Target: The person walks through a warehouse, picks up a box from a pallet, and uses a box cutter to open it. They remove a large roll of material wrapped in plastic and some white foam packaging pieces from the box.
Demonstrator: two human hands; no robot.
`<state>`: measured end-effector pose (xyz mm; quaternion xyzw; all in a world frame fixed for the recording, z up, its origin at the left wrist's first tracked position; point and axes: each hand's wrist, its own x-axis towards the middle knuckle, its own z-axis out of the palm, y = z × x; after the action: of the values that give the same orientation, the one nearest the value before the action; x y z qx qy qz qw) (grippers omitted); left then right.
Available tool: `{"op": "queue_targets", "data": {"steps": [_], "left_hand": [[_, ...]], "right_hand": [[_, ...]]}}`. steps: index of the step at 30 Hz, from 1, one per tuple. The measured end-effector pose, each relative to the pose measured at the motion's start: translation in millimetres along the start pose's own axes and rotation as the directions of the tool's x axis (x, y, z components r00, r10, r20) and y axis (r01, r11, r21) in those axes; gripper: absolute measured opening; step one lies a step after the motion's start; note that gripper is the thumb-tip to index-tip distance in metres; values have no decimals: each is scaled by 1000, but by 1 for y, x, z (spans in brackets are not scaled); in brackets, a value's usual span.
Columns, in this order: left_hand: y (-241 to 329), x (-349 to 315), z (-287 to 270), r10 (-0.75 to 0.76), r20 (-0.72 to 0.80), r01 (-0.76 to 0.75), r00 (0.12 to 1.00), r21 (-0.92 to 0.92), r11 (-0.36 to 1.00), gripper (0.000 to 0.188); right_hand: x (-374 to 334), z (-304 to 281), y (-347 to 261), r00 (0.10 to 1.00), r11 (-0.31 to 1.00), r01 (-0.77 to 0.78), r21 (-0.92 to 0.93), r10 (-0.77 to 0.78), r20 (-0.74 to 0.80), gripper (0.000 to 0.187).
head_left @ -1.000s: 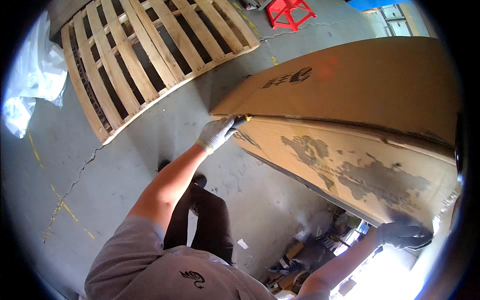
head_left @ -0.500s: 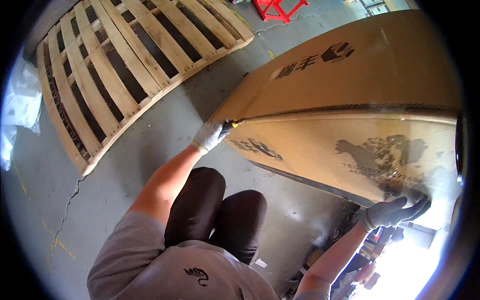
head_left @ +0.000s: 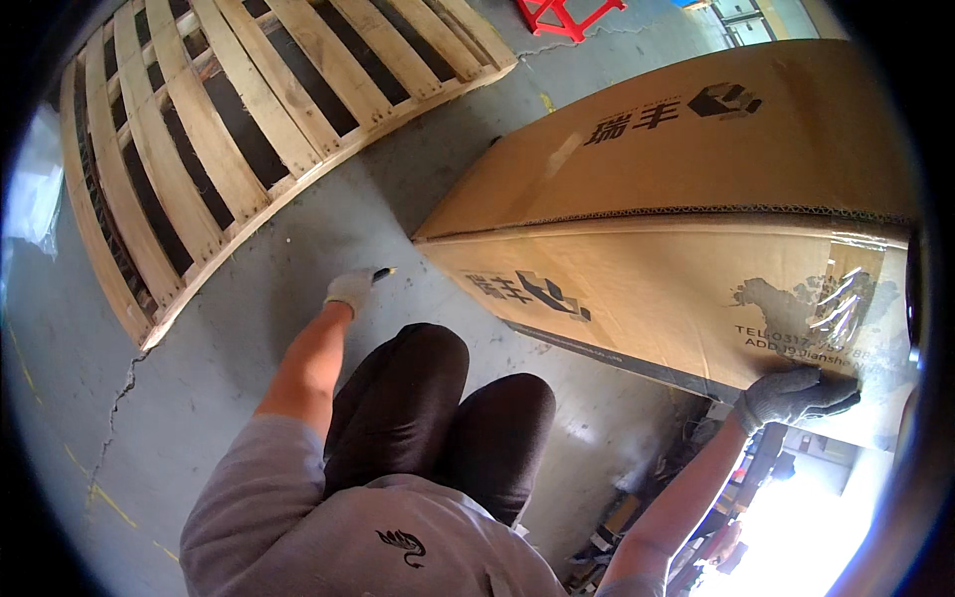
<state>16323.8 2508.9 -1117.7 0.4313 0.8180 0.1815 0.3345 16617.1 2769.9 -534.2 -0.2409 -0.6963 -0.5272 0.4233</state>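
Note:
A large brown cardboard box (head_left: 637, 274) with dark printing fills the right side, and a long seam runs between its two visible faces. My left hand (head_left: 348, 290), in a light knitted glove, is closed round a small black and yellow tool (head_left: 384, 273) that looks like a utility knife. It is held over the floor, apart from the box's left corner. My right hand (head_left: 791, 398), in a dark grey glove, rests against the lower right part of the near face with its fingers stretched out. Shiny clear tape (head_left: 846, 298) crosses the box's right end.
A wooden slatted pallet (head_left: 269, 129) lies at the upper left on the cracked grey floor (head_left: 229, 348). Whitish plastic film (head_left: 35, 189) is at the far left. A red frame (head_left: 567, 18) stands at the top. Cluttered items (head_left: 622, 512) sit at the lower right.
My left hand has moved left and down, away from the box's left corner, with the knife-like tool still in it. My right hand stays at the lower right of the box.

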Motion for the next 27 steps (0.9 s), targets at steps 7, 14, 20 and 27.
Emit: {"op": "queue_targets", "data": {"steps": [7, 14, 20, 27], "left_hand": [[-6, 40, 34, -451, 306, 458, 839, -844, 280, 30], [49, 81, 30, -260, 602, 399, 755, -736, -547, 21], [58, 99, 48, -190, 662, 282, 725, -536, -796, 20], [33, 114, 64, -61, 621, 236, 781, -385, -892, 28]], "right_hand": [[5, 7, -16, 997, 997, -71, 9, 71, -29, 66], [6, 13, -19, 997, 998, -65, -10, 64, -50, 67], [2, 3, -5, 998, 995, -65, -71, 63, -26, 66], [12, 12, -14, 996, 998, -54, -27, 52, -66, 63]]}}
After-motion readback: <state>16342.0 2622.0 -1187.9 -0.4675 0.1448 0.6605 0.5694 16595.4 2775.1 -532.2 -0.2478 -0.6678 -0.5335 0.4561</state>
